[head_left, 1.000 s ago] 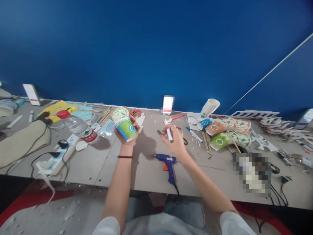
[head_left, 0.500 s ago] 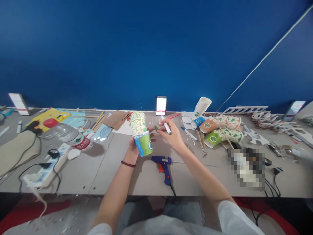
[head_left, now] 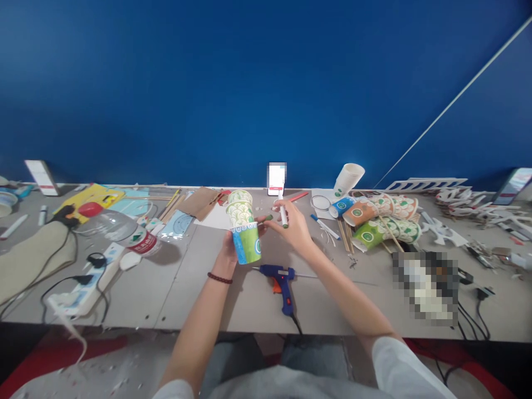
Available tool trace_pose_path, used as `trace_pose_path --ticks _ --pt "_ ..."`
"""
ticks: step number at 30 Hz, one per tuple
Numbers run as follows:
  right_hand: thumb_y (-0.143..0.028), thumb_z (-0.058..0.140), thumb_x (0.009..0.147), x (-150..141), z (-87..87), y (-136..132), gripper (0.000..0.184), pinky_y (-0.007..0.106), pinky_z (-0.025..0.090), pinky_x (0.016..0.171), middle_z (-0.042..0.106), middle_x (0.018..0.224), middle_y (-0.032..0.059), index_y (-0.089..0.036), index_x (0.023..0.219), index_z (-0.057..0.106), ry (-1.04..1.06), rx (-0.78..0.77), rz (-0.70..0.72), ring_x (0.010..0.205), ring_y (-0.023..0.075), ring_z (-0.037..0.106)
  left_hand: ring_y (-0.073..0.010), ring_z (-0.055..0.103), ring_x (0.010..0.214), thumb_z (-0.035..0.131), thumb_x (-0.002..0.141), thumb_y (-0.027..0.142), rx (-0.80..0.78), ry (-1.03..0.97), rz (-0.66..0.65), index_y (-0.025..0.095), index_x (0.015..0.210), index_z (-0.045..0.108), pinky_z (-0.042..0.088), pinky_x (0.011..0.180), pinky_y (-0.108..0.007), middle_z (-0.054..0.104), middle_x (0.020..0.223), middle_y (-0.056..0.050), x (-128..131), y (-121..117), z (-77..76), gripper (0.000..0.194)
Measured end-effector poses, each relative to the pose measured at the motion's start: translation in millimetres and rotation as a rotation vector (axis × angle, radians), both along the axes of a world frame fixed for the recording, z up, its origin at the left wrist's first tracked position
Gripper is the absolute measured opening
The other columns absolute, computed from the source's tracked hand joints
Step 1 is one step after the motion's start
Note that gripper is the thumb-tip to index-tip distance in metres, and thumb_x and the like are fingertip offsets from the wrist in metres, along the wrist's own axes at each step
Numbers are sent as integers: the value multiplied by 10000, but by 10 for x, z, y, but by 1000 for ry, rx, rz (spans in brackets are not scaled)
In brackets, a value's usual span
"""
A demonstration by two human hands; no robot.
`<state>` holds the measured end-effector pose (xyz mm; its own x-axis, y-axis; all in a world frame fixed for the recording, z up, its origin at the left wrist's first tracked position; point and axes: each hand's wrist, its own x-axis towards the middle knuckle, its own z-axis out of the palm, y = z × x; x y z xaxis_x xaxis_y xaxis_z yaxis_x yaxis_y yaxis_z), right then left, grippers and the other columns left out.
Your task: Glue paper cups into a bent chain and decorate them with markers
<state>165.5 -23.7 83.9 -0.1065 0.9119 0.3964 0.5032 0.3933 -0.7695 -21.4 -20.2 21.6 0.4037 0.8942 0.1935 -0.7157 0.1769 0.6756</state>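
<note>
My left hand is closed around a stack of patterned paper cups. The lowest cup is coloured green and blue, and the cups above it carry a green-and-white scale pattern. Just right of the stack, my right hand is closed on a white marker with a green end. A green marker cap shows at its thumb, close to my left fingertips; whether those fingertips touch it I cannot tell. Below both hands lies a blue glue gun with an orange trigger.
Left of my hands lie a red-capped water bottle and a white power strip. Patterned paper cups, a white cup stack and thin wooden sticks are on the right. A phone leans on the blue wall.
My left hand has moved right with the cups, turning the stack so its upper cups show, and now sits beside my right hand. The marker stays in my right hand.
</note>
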Motion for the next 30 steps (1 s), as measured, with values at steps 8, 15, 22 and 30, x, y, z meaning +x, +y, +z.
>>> trace_pose_path --ticks 8,15,22,30 --pt "-437 597 827 117 100 55 294 290 465 678 648 861 26 -214 1016 630 193 -79 69 731 160 596 -352 560 1187 791 508 605 -63 -45 50 118 1088 673 370 1092 -459 636 1217 -178 17 10 32 766" --pt "-515 531 851 303 230 120 391 223 353 450 519 498 -20 -173 783 708 604 -346 182 456 93 439 -336 591 1148 788 518 599 -84 -58 117 142 1017 707 415 1066 -444 661 1188 -159 -8 48 28 681" --pt "-496 576 812 274 184 134 368 211 296 414 540 478 -15 -156 795 714 595 -429 249 440 86 434 -327 562 1197 787 539 572 -102 -52 104 168 1035 705 389 1088 -441 679 1165 -137 -9 23 55 645" --pt "-439 559 819 243 118 163 305 198 313 419 555 482 -27 -163 832 688 530 -442 224 447 85 454 -341 522 1244 779 567 548 -102 -27 85 131 1092 688 358 1116 -433 649 1220 -154 -19 25 51 677"
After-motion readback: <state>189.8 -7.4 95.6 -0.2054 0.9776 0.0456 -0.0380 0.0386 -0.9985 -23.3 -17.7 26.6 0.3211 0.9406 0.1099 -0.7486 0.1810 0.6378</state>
